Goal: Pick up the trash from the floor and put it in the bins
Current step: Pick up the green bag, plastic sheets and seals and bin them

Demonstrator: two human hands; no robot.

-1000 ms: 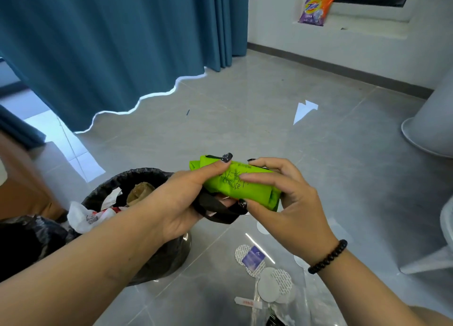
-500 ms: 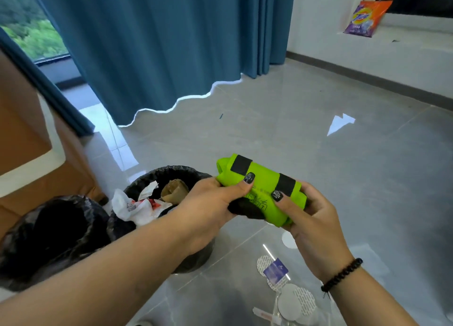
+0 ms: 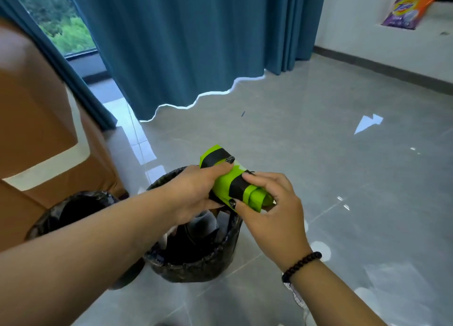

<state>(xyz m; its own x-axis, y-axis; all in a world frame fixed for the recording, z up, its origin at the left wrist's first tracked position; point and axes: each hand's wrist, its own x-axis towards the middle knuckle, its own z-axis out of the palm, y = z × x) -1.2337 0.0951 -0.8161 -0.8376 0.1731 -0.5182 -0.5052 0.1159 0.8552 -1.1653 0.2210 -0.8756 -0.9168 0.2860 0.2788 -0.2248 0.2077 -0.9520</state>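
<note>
- Green rolled fabric bundle w/ black bands held above black-lined round bin.
- Left hand grips bundle's far end; right hand pinches near end.
- 2nd black-lined bin just left of 1st.

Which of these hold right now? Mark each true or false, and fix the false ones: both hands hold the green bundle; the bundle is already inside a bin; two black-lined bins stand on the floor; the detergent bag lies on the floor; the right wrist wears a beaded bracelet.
1. Both hands hold the green bundle. True: the left hand and right hand grip the green bundle.
2. The bundle is inside a bin. False: it is held above the nearer bin.
3. Two black-lined bins stand on the floor. True: the second bin stands left of it.
4. The detergent bag lies on the floor. False: the detergent bag sits on a raised white ledge.
5. The right wrist wears a beaded bracelet. True: the bracelet is dark.
</note>
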